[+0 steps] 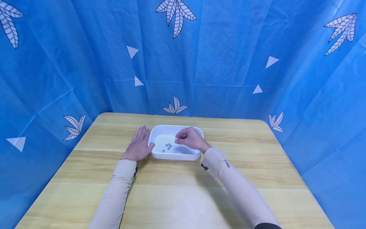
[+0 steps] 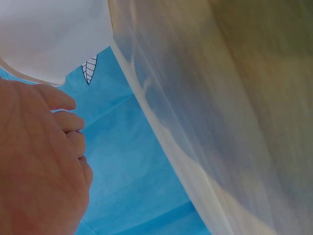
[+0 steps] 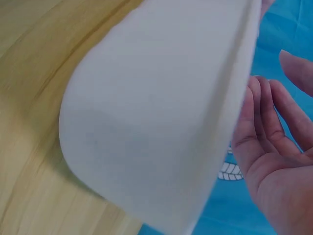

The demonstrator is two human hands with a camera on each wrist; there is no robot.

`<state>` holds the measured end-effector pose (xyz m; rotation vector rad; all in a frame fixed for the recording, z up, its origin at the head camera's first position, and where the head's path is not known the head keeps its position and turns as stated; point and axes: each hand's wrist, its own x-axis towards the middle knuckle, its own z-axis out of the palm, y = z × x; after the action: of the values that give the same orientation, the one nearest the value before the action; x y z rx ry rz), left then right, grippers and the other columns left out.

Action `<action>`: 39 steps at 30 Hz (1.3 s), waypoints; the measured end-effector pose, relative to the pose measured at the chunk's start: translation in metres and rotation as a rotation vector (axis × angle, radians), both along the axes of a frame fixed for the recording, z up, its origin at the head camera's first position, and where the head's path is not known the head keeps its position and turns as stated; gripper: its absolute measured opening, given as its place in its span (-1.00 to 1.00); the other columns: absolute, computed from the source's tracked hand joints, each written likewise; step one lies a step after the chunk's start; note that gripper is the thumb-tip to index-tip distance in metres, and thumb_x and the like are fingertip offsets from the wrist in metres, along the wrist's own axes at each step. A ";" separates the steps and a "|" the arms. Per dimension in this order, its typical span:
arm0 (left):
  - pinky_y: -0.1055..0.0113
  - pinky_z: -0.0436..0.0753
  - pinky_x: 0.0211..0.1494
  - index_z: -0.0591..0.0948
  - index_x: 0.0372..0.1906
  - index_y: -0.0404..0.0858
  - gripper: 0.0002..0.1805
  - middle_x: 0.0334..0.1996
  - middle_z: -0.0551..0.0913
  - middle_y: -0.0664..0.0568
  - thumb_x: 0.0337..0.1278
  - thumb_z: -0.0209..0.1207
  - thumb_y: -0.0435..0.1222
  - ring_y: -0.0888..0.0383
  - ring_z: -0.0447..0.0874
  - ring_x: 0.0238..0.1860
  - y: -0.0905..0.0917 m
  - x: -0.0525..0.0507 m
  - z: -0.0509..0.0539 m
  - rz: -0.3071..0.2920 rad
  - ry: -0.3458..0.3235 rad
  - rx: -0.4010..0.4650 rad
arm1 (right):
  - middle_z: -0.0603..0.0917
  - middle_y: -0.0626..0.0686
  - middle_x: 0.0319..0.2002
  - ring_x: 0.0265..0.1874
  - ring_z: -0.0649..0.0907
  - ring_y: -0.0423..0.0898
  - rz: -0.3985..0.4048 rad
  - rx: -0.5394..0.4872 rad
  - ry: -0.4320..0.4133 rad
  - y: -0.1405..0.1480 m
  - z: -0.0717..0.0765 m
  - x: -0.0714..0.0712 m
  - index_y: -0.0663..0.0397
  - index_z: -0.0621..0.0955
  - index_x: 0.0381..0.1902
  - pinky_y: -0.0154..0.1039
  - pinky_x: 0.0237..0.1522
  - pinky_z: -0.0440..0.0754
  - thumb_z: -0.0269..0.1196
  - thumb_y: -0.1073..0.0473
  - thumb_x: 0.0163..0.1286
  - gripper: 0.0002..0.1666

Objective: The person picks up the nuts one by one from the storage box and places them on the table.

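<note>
A white rectangular tray (image 1: pixel 176 156) stands on the table, with several small silvery metal pieces (image 1: pixel 168 145) lying on its floor; they are too small to name exactly. My left hand (image 1: pixel 138 148) rests flat at the tray's left end, fingers straight and thumb at the rim. Over the tray, my right hand (image 1: pixel 190 139) pinches another small silvery piece (image 1: pixel 175 140) between thumb and index finger. In the right wrist view, the tray wall (image 3: pixel 156 107) hides part of the fingers (image 3: pixel 288 107), and no piece shows there. The left palm (image 2: pixel 39 161) lies beside the tray's underside.
The light wooden table (image 1: pixel 171 190) extends around the tray. A blue curtain (image 1: pixel 223 47) with white leaf and triangle prints hangs behind the table and along both sides. Light sleeves (image 1: pixel 114 194) cover both forearms.
</note>
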<state>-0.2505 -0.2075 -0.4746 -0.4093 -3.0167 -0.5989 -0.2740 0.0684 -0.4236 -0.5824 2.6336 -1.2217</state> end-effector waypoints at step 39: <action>-0.19 -0.16 0.73 -0.06 0.61 -0.53 -0.13 0.67 -0.23 -0.37 0.52 -0.09 -0.04 -0.29 -0.33 0.71 -0.001 -0.002 -0.002 -0.003 -0.001 -0.011 | 0.85 0.16 -0.10 -0.06 0.78 0.00 0.125 0.196 0.000 -0.058 -0.029 -0.007 0.22 0.82 -0.12 -0.15 0.15 0.73 0.43 0.31 0.27 -0.79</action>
<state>-0.2528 -0.2085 -0.4766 -0.4135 -3.0220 -0.5833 -0.2814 0.0105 -0.4528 -0.6991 2.6310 -0.9151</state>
